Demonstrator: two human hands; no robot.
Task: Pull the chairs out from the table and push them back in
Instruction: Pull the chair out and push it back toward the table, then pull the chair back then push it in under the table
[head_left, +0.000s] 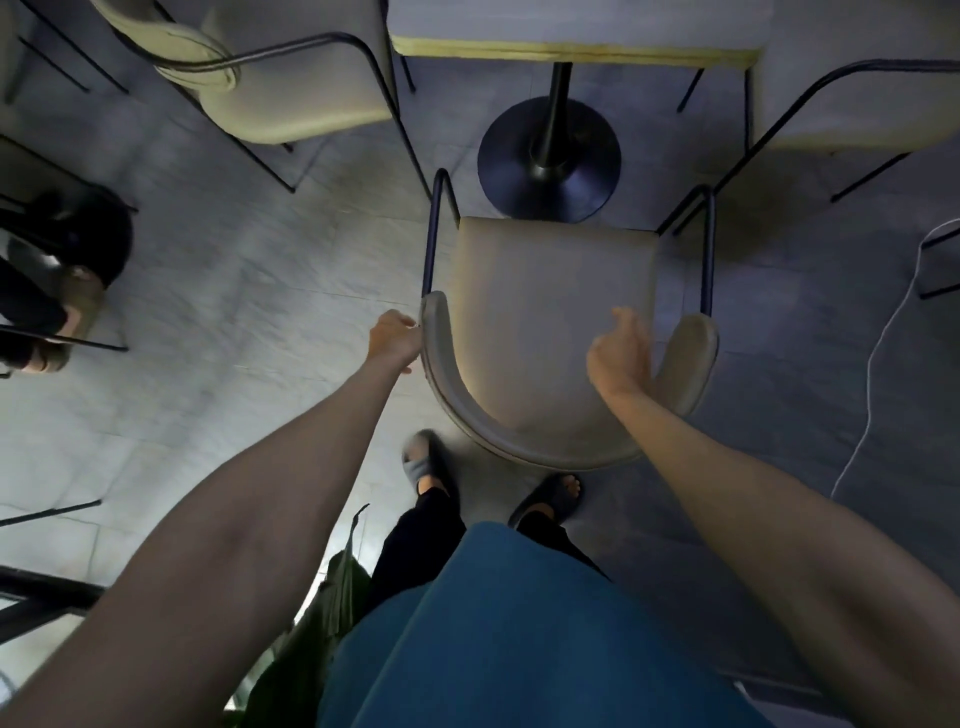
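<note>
Both hands (395, 340) (621, 356) at chair (550, 312) — table (571, 36) beyond

Dim, bluish light — the floor (218, 291) brightest at left (right side shadowed); motion blur throughout, wide-angle bending at edges.

No legible text, labels, brands, numbers or signs anywhere in view. Surfaces checked and found unmarked: chair (550, 332) seat and backrest, tabletop (571, 31) edge, floor (234, 291) tiles, slippers (548, 499), blue garment (519, 623).
</note>
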